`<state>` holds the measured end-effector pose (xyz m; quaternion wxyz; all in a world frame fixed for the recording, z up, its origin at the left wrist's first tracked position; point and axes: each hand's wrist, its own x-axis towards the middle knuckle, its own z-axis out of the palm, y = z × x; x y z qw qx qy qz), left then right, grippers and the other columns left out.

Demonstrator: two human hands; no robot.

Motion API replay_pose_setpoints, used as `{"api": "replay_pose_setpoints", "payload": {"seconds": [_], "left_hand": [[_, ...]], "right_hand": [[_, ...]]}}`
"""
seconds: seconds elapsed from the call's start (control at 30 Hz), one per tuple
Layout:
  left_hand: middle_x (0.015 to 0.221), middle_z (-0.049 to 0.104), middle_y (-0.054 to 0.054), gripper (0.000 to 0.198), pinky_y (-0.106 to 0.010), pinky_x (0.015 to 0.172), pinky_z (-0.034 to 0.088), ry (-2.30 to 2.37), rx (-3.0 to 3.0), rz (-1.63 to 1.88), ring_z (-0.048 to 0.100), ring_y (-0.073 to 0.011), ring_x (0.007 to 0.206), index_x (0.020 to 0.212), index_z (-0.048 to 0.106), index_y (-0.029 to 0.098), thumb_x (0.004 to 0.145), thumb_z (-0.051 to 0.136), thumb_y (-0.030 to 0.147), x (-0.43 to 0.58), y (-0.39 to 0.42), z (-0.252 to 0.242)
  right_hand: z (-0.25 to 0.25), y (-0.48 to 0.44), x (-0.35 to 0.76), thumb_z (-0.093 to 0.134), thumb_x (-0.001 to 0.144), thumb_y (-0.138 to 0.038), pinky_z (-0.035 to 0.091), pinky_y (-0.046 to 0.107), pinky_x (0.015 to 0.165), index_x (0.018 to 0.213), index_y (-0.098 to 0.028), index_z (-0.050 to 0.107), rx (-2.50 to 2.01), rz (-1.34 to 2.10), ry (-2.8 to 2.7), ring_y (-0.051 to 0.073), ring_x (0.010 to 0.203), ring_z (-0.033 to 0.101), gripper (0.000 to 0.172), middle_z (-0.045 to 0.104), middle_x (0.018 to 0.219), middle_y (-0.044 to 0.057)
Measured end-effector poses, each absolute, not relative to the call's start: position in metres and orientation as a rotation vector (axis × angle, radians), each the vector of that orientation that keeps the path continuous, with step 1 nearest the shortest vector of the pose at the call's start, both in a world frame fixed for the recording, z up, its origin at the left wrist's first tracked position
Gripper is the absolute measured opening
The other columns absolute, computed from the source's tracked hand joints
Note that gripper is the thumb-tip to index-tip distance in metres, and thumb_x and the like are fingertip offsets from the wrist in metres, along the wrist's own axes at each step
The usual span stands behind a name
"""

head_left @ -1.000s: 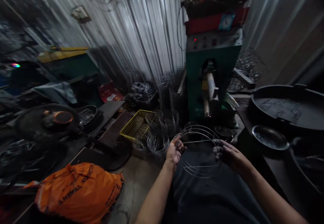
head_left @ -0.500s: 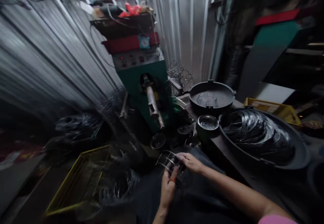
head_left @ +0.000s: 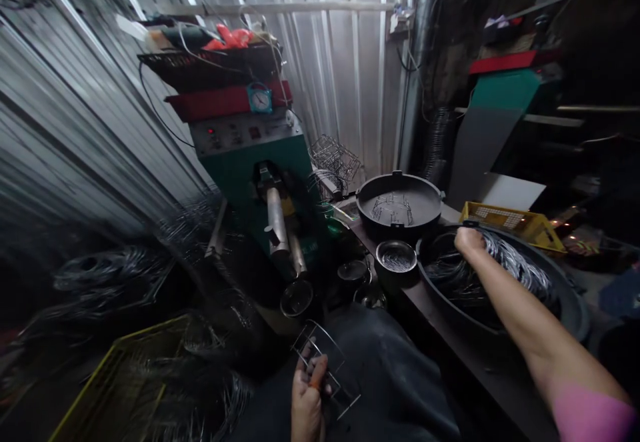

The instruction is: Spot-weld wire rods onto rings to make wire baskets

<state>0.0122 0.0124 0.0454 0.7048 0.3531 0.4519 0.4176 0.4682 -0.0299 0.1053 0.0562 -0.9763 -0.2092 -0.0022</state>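
My left hand [head_left: 308, 392] is low in the middle, over my dark lap, with its fingers closed round a small wire frame [head_left: 324, 369] of bent metal wires. My right hand [head_left: 469, 241] reaches out to the right into a big black tub [head_left: 570, 309] filled with shiny wire rings [head_left: 515, 265]. Its fingers are curled down among the rings; whether they grip one is hidden.
A green machine [head_left: 250, 162] with a red-lit control panel stands ahead against corrugated metal walls. A black round pan [head_left: 397, 195], a small metal bowl [head_left: 395, 255] and a yellow crate [head_left: 510, 222] are on the right bench. Another yellow crate [head_left: 125, 375] and wire coils lie at lower left.
My view swung right. My right hand left the wire frame and reached out into the tub of rings. The left hand kept the frame and dropped lower.
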Motion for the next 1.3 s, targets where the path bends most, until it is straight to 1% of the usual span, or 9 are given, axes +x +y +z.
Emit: {"api": "replay_pose_setpoints", "payload": {"seconds": [0.17,0.33,0.4,0.53,0.7,0.83,0.97,1.07,1.3], "left_hand": [[0.066,0.043,0.006,0.058,-0.013,0.04,0.031,0.983,0.835,0.973,0.036,-0.0026,0.047,0.115,0.047,0.025,0.062,0.068,0.033,0.004,0.022,0.05],[0.068,0.045,0.005,0.056,-0.014,0.039,0.031,1.003,0.893,0.985,0.038,-0.0034,0.049,0.112,0.048,0.022,0.062,0.068,0.035,-0.002,0.03,0.051],[0.068,0.047,0.004,0.053,-0.015,0.039,0.032,1.012,0.919,0.984,0.04,-0.0041,0.049,0.11,0.049,0.02,0.062,0.067,0.037,-0.005,0.035,0.052],[0.063,0.047,0.004,0.044,-0.015,0.039,0.03,1.004,0.949,0.967,0.04,-0.0043,0.047,0.1,0.053,0.017,0.065,0.064,0.041,-0.008,0.047,0.055],[0.056,0.047,0.005,0.041,-0.015,0.037,0.026,1.005,0.916,0.995,0.034,-0.0024,0.04,0.086,0.054,0.014,0.064,0.06,0.049,-0.005,0.058,0.062],[0.052,0.049,0.004,0.049,-0.017,0.038,0.028,0.954,0.826,1.04,0.038,-0.0047,0.04,0.081,0.053,0.013,0.063,0.054,0.059,-0.003,0.066,0.073],[0.054,0.052,0.0,0.06,-0.018,0.041,0.032,0.786,0.755,1.009,0.047,-0.009,0.048,0.092,0.054,0.012,0.069,0.04,0.065,-0.011,0.068,0.086],[0.057,0.051,0.001,0.057,-0.017,0.039,0.031,0.783,0.742,1.007,0.05,-0.0091,0.051,0.097,0.053,0.012,0.07,0.043,0.062,-0.019,0.064,0.091],[0.048,0.045,0.006,0.042,-0.015,0.031,0.021,0.99,1.037,0.977,0.033,-0.003,0.033,0.088,0.052,0.014,0.067,0.057,0.05,-0.02,0.061,0.069]], "right_hand": [[0.119,-0.044,0.473,0.051,0.073,-0.02,0.045,0.033,0.063,0.094,-0.007,0.065,-2.904,0.038,-0.531,0.03,0.086,0.059,0.028,0.063,0.091,0.021],[0.144,-0.055,0.469,0.045,0.072,-0.013,0.046,0.04,0.063,0.092,0.001,0.063,-2.862,-0.057,-0.5,0.037,0.086,0.058,0.03,0.06,0.09,0.03],[0.161,-0.059,0.459,0.041,0.075,-0.016,0.045,0.044,0.065,0.095,-0.002,0.063,-2.849,-0.133,-0.534,0.037,0.088,0.057,0.032,0.059,0.092,0.029],[0.205,-0.065,0.414,0.043,0.077,-0.034,0.043,0.046,0.068,0.088,-0.02,0.065,-2.64,-0.28,-1.021,0.034,0.082,0.057,0.028,0.063,0.087,0.016],[0.237,-0.059,0.328,0.052,0.071,-0.046,0.042,0.038,0.077,0.081,-0.026,0.063,-1.994,0.042,-1.377,0.025,0.079,0.057,0.025,0.064,0.081,0.006],[0.209,-0.034,0.269,0.054,0.068,-0.054,0.044,0.033,0.07,0.079,-0.024,0.06,-1.609,0.375,-1.366,0.021,0.074,0.055,0.032,0.06,0.077,0.004],[0.144,-0.003,0.225,0.057,0.065,-0.054,0.044,0.028,0.066,0.078,-0.021,0.059,-1.478,0.645,-1.318,0.019,0.073,0.053,0.035,0.058,0.076,0.004],[0.098,0.008,0.205,0.056,0.068,-0.051,0.043,0.027,0.068,0.08,-0.021,0.059,-1.438,0.779,-1.313,0.018,0.074,0.053,0.033,0.058,0.076,0.002],[0.075,0.021,0.185,0.049,0.076,-0.046,0.041,0.025,0.068,0.079,-0.019,0.06,-1.467,1.056,-1.502,0.018,0.076,0.052,0.029,0.059,0.077,0.002]]}}
